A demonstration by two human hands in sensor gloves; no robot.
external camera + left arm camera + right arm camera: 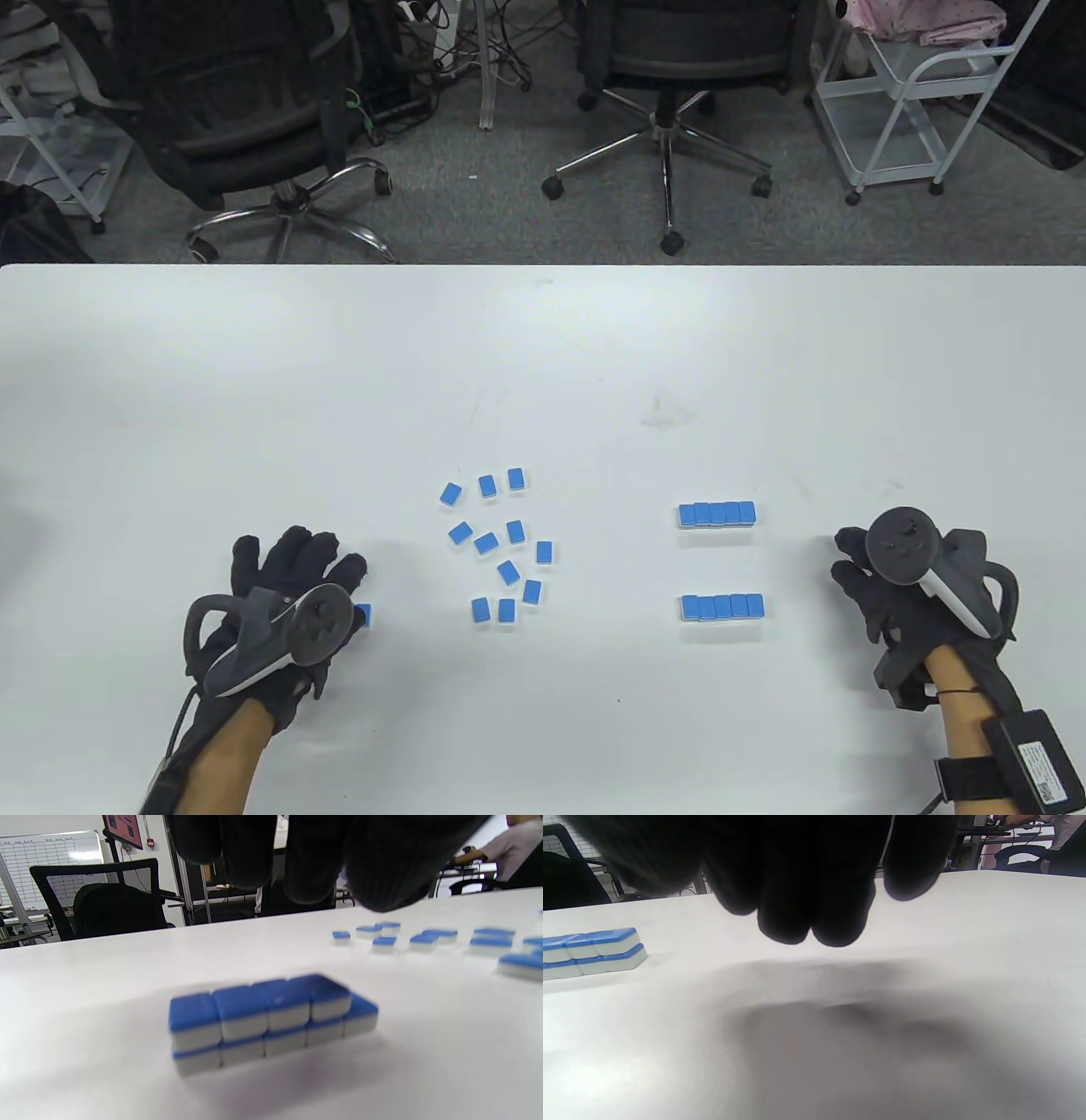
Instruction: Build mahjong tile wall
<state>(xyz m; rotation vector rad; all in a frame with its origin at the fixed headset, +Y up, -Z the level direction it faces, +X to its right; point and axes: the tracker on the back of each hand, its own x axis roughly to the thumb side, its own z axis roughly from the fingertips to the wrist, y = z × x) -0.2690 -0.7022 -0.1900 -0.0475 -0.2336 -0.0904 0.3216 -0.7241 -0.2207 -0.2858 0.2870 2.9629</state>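
Several loose blue-backed mahjong tiles (502,543) lie face down in the table's middle. To their right stand two short rows, the far row (717,514) and the near row (722,606). My left hand (297,564) hovers with relaxed fingers over a two-layer stack (271,1018), four tiles on five. In the table view only the stack's end tile (365,613) shows. In the left wrist view the fingers (297,857) hang above it, apart. My right hand (857,573) rests empty, right of the rows. One row (589,950), seemingly two tiles high, shows in the right wrist view.
The white table (543,356) reaches back to its far edge. Beyond it stand two office chairs (271,127) (679,102) and a white cart (916,93) on grey carpet. A black box (1039,760) is strapped to my right forearm.
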